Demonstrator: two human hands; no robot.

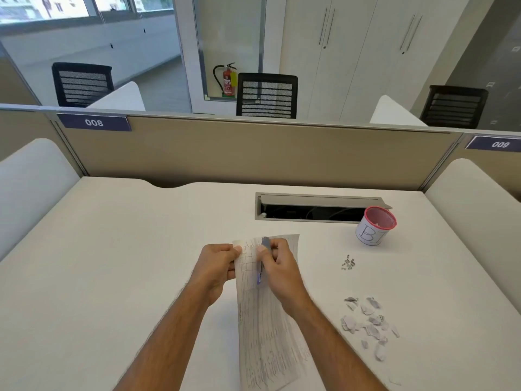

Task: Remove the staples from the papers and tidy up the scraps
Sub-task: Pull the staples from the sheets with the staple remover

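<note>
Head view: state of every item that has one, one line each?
Papers: held up at the top edge by both hands.
Left hand: pinching the top corner.
Right hand: gripping a blue tool.
Staples: loose pile.
Scraps: scattered on the desk.
Bin: upright, open.
Cable hatch: lid raised.

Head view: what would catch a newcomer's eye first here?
Both hands at centre, left hand pinching the top of a long printed paper sheet, right hand working a blue pen-like tool against it. Right of them lie torn white paper scraps, small metal staples, and a red-rimmed white cup.
</note>
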